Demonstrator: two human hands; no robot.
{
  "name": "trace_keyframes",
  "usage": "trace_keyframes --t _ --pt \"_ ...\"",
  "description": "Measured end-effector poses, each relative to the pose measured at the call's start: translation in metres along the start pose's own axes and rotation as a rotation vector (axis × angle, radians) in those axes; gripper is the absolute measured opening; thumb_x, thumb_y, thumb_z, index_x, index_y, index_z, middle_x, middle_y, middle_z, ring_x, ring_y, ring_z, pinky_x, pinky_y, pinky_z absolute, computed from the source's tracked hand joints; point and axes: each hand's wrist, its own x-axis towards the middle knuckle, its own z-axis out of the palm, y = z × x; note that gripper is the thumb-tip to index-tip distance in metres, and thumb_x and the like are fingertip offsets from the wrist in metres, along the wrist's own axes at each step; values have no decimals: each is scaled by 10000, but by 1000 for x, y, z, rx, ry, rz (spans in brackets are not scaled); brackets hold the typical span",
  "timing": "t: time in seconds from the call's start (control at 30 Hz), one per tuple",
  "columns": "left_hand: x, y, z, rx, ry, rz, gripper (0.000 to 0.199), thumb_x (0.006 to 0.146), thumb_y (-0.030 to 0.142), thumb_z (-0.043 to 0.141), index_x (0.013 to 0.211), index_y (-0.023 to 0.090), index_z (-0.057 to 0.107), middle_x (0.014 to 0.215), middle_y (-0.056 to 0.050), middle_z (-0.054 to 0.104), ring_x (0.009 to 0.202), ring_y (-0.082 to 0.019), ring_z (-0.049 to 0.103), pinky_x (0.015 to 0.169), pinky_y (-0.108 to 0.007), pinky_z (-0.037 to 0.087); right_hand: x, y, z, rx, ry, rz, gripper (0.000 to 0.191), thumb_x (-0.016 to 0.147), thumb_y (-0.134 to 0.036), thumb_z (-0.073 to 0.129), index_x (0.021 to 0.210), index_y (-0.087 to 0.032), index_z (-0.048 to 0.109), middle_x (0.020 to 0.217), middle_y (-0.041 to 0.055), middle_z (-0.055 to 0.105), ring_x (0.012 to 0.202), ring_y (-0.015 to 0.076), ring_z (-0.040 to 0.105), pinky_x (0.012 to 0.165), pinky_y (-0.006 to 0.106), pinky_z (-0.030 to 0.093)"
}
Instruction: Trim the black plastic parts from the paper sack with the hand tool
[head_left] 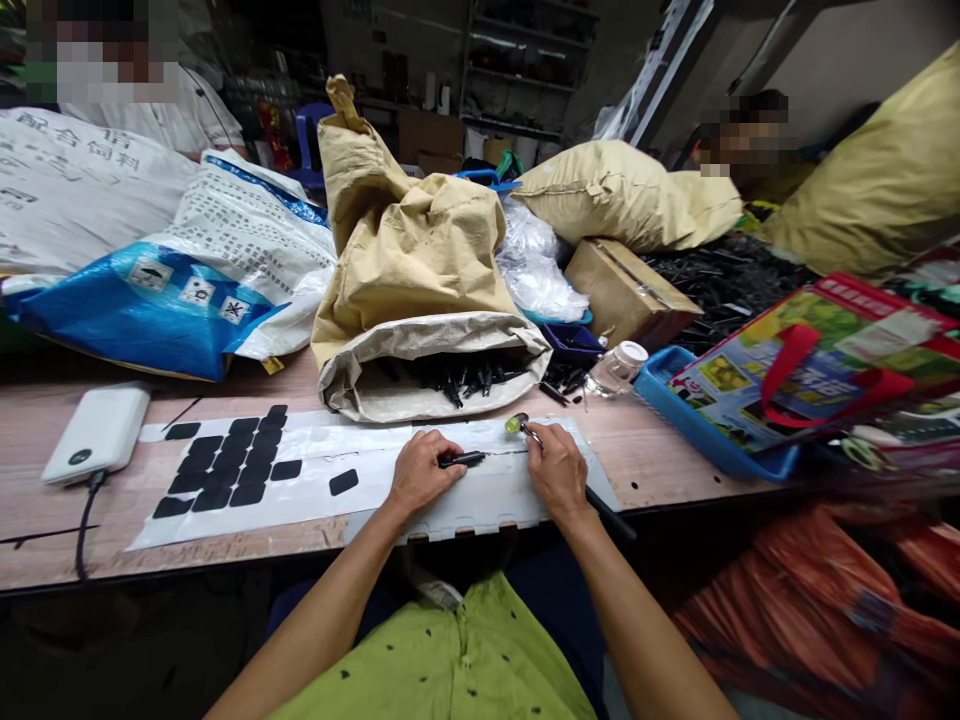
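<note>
My left hand (pixel 424 472) pinches a slim black pen-like piece (pixel 466 459) that lies nearly level over a pale board (pixel 480 510). Closed around a small hammer (pixel 609 513) is my right hand (pixel 556 468). The hammer's yellow-green head (pixel 516 423) shows above the fingers, and its black handle sticks out below the wrist. Beyond both hands, an open sack (pixel 420 270) lies on its side with several black pieces (pixel 472 380) in its mouth. To the left, rows of black rounded squares (pixel 225 465) lie on a white sheet (pixel 300 508).
A white power bank (pixel 97 430) with a cable rests at the table's left. Right of the sack stand a clear jar (pixel 616 368), a cardboard box (pixel 630 295) and a blue tray (pixel 705 430) under a colourful bag (pixel 810 365). Two people (pixel 150 110) sit across the table.
</note>
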Motion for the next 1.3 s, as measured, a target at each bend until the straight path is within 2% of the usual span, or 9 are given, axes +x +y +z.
trace_keyframes --t 0.33,0.5,0.6,0.83,0.93,1.07,1.1,1.2,1.3 --pt "-6 9 -13 -27 -83 82 193 944 359 612 1030 242 739 966 -35 697 964 -234 582 860 -351 424 2 8 22 -203 11 -82 271 945 -189 549 1188 -216 665 997 64 628 916 218 492 773 323 305" --pt "-58 39 -20 -297 -487 118 228 988 400 543 1084 263 699 933 12 721 836 -171 633 759 -265 439 3 8 22 -210 11 -74 260 955 -204 544 1192 -218 651 1000 61 615 917 218 480 759 325 288" --pt "-90 36 1 -206 -621 -5 227 956 419 571 1046 258 704 856 15 718 776 -172 628 687 -256 418 2 7 22 -218 10 -73 262 954 -207 544 1196 -216 642 1004 64 608 924 220 472 755 323 285" --pt "-115 -4 61 113 -612 -330 363 994 444 435 1087 192 679 1132 -123 724 1064 -277 661 905 -357 471 2 7 22 -229 31 -78 263 957 -202 534 1194 -209 647 993 74 608 913 224 473 752 325 284" --pt "-116 9 54 79 -629 -305 337 947 423 520 1119 189 691 1101 -117 739 1026 -277 675 865 -350 480 1 8 23 -226 36 -78 256 960 -200 536 1189 -215 649 991 72 607 910 222 474 750 328 289" --pt "-86 51 20 -309 -797 -230 374 905 516 568 906 176 725 785 -33 737 643 -169 626 597 -259 428 2 8 24 -214 29 -79 248 969 -199 525 1183 -216 647 989 68 608 906 221 473 750 331 291" --pt "-69 60 11 -369 -722 -219 414 917 547 546 883 173 719 760 -27 728 619 -156 603 582 -251 417 2 8 23 -212 28 -79 249 971 -198 520 1185 -215 647 988 68 608 905 221 472 750 332 290" --pt "-5 70 -13 -151 -87 -240 394 928 533 541 813 183 680 778 -38 714 714 -173 623 651 -264 424 2 7 23 -208 30 -75 247 970 -200 521 1182 -215 646 990 70 609 905 223 474 751 334 290" --pt "57 59 -27 141 199 -352 358 896 544 595 868 198 684 886 -83 734 851 -239 667 729 -313 450 1 7 23 -201 28 -72 243 958 -199 539 1176 -219 643 999 69 608 918 225 476 754 331 295"
